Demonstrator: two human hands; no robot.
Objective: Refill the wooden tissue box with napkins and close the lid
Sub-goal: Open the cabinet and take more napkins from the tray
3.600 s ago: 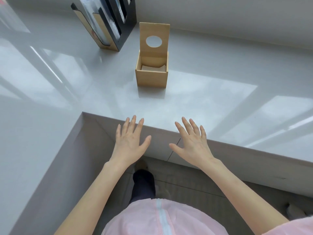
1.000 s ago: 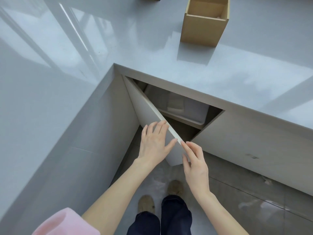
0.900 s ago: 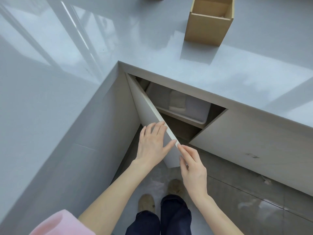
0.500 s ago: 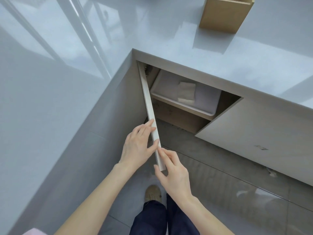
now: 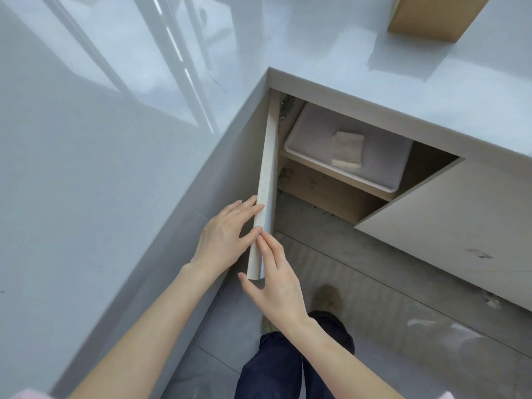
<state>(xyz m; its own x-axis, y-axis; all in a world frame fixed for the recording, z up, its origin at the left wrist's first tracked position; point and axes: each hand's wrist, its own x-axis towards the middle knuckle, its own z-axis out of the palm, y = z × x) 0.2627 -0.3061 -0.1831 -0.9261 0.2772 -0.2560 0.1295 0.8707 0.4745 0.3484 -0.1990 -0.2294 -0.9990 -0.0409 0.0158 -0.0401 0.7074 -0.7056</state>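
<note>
Only the lower part of the wooden tissue box (image 5: 431,17) shows, on the glossy counter at the top right; its lid is out of frame. A small stack of cream napkins (image 5: 347,149) lies in a white tray (image 5: 311,159) on a shelf inside the cabinet under the counter. The cabinet door (image 5: 263,191) stands swung wide open. My left hand (image 5: 227,236) lies flat against its outer face with the thumb on the edge. My right hand (image 5: 273,279) touches the door's free edge with its fingertips.
The grey counter (image 5: 374,82) makes an inside corner here, with a second run (image 5: 100,182) to my left. A closed cabinet door (image 5: 449,226) is to the right of the opening. My legs and shoes (image 5: 325,298) stand on the grey tiled floor.
The cabinet door has swung further open to the left with both hands on it. The view has shifted, so the tray and napkins show fully and the tissue box slid to the top right.
</note>
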